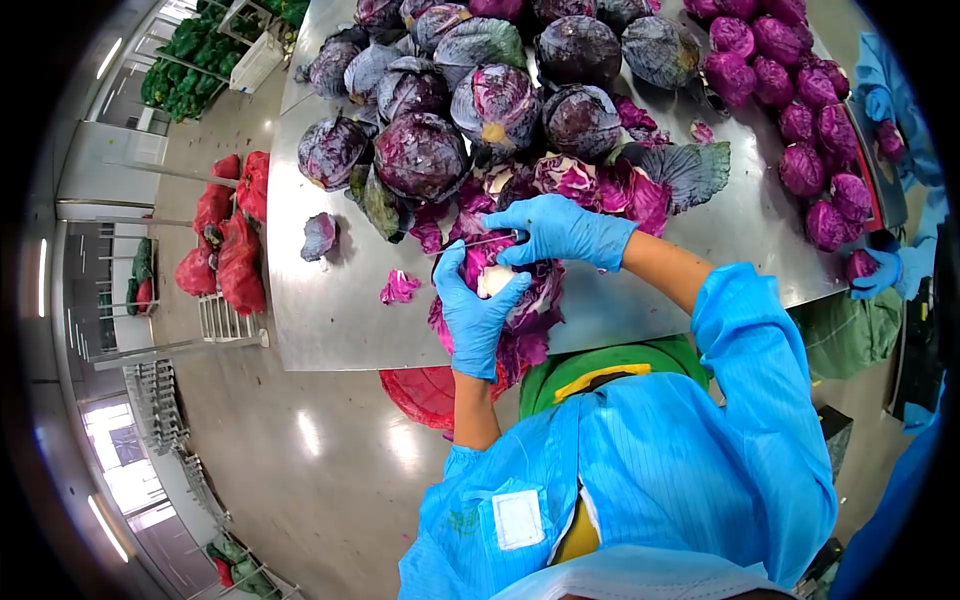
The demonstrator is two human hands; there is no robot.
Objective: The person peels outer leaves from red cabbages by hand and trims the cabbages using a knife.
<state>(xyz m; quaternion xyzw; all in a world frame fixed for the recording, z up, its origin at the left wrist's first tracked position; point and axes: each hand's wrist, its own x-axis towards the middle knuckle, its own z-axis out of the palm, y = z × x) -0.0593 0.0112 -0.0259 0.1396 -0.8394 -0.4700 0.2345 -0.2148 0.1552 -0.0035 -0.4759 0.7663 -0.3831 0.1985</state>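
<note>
Purple cabbage (537,305) sits at the bench's (345,335) near edge, left of its middle, with its pale core (493,281) turned upward; the hands hide much of it, so I cannot tell its long axis. The left hand (477,312) holds it, thumb and forefinger spread on either side of the core. The right hand's (560,232) grip is narrow, fingers pinched on a thin, straight tool (480,241) above the cabbage. That tool's long axis runs roughly along the near edge, its other end by the left forefinger. Behind lie loose leaves (640,200) and dark whole heads (420,157) toward the far edge; trimmed heads (800,125) cluster along the right edge.
</note>
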